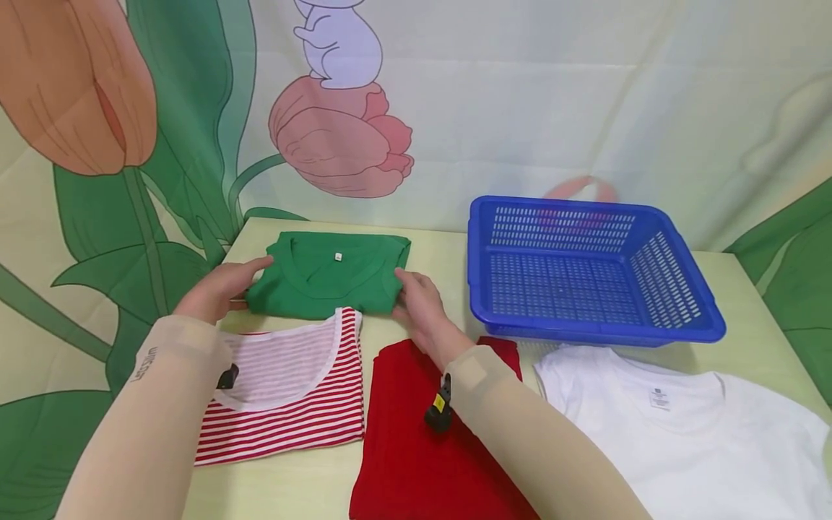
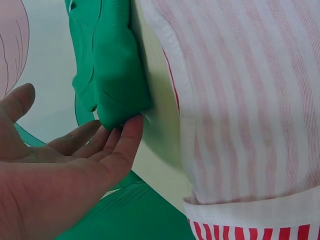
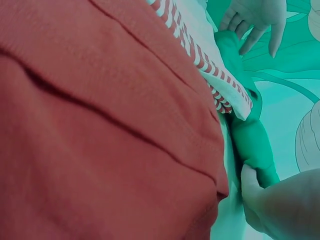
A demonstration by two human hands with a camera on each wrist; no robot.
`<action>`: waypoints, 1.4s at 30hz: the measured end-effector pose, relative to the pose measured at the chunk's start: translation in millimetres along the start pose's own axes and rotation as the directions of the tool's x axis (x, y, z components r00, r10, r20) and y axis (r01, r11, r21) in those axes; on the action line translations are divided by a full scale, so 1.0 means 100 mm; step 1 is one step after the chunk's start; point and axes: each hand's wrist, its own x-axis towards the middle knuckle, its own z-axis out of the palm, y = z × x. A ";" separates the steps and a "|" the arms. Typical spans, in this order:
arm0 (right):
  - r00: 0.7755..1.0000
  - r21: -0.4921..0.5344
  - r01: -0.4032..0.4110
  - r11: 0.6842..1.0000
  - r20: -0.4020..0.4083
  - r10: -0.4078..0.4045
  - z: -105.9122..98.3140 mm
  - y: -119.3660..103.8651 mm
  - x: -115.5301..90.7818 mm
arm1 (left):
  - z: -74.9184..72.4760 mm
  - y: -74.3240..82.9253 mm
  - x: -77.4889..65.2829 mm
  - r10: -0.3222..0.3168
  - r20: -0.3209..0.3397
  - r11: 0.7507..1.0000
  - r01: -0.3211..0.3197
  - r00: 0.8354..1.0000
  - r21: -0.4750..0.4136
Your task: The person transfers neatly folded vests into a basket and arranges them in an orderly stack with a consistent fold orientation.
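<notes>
A folded green shirt (image 1: 328,285) with a small white neck label lies at the back left of the table. At its left end is my left hand (image 1: 224,289), fingertips against the shirt's lower edge. In the left wrist view, the thumb of that hand (image 2: 75,155) stands apart from the green cloth. My right hand (image 1: 422,307) is at the shirt's right end, its fingers extended along the edge. The right wrist view has a digit of this hand (image 3: 252,182) against the green fabric; the other fingers are mostly hidden there.
A red-and-white striped top (image 1: 292,419) lies in front of the green shirt, partly under my left forearm. Beside it is a folded red garment (image 1: 403,433), below my right forearm. A blue plastic basket (image 1: 591,328) stands back right, behind a white T-shirt (image 1: 663,448). A printed curtain (image 1: 520,115) hangs behind.
</notes>
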 end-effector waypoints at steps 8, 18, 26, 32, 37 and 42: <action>1.000 0.023 -0.016 1.000 0.013 0.016 -0.02 0.00 0.00 | -0.03 -0.01 0.00 -0.055 -0.034 0.994 0.051 0.998 -0.098; 0.998 0.009 -0.056 0.998 0.041 0.055 -0.03 0.05 0.06 | -0.02 -0.04 0.02 -0.061 0.016 0.994 0.062 0.998 -0.094; 0.997 0.025 -0.048 0.999 0.068 0.046 -0.01 0.07 0.10 | -0.02 -0.03 0.04 -0.064 -0.031 0.987 0.059 0.997 -0.152; 0.997 0.026 -0.044 0.999 0.058 0.042 0.02 0.08 0.10 | -0.03 -0.07 0.08 -0.095 -0.038 0.982 0.088 0.995 -0.169; 0.998 0.016 -0.047 0.999 0.053 0.046 0.02 0.08 0.10 | -0.04 -0.08 0.13 -0.107 0.025 0.963 0.110 0.994 -0.246; 0.997 0.010 -0.046 0.999 0.055 0.045 0.03 0.09 0.10 | -0.01 -0.09 0.15 -0.105 0.054 0.968 0.114 0.993 -0.226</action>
